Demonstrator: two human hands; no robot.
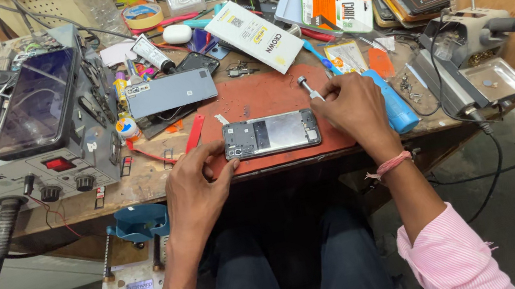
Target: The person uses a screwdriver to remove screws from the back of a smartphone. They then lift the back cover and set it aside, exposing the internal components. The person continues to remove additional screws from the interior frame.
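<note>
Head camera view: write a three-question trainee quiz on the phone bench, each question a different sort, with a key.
1. True or false: the opened phone lies on the red mat.
2. Which hand holds the small screwdriver?
A. left hand
B. right hand
C. neither
3. Fill the gap: the left hand steadies the opened phone at its ____ end, as the camera sees it.

Key
1. True.
2. B; its fingers pinch the tool just above the phone's right end.
3. Left; the fingertips touch that end of the phone.
</note>
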